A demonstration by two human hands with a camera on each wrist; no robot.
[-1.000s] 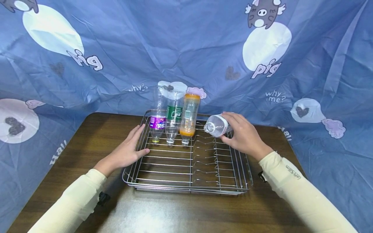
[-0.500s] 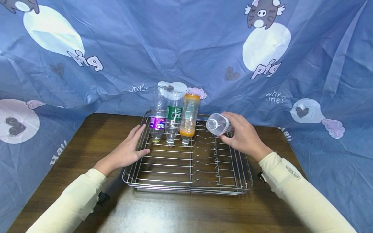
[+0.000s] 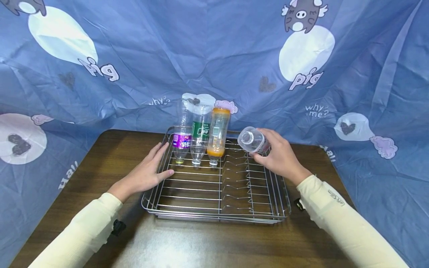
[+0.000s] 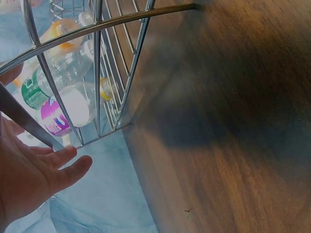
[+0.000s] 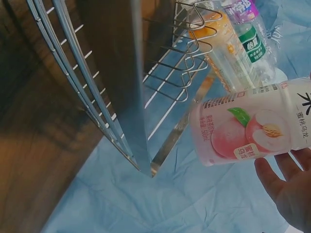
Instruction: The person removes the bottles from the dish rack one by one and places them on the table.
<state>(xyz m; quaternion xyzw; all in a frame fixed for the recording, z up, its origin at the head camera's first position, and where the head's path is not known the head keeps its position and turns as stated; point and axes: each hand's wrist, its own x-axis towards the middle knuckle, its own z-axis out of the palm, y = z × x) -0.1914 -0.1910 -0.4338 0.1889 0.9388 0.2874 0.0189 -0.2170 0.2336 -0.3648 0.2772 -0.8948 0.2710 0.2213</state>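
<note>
Well, peach-label bottle [image 5: 228, 127] in the right hand [image 3: 283, 157].

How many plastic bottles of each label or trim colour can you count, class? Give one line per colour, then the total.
Purple-labelled bottle: 1
Green-labelled bottle: 1
Orange-banded bottle: 1
Pink peach-labelled bottle: 1
Total: 4

**Three Angles**

Your head camera looks forward and down from above the table [image 3: 254, 242], framing the whole rack [image 3: 214, 215] against the cloth [image 3: 214, 56]. Your left wrist camera, tipped sideways, peers through the rack from close by; your right, also tipped, sits near the peach-label bottle [image 5: 248, 128]. Both wrist views share the green-label bottle [image 5: 251, 43].
</note>
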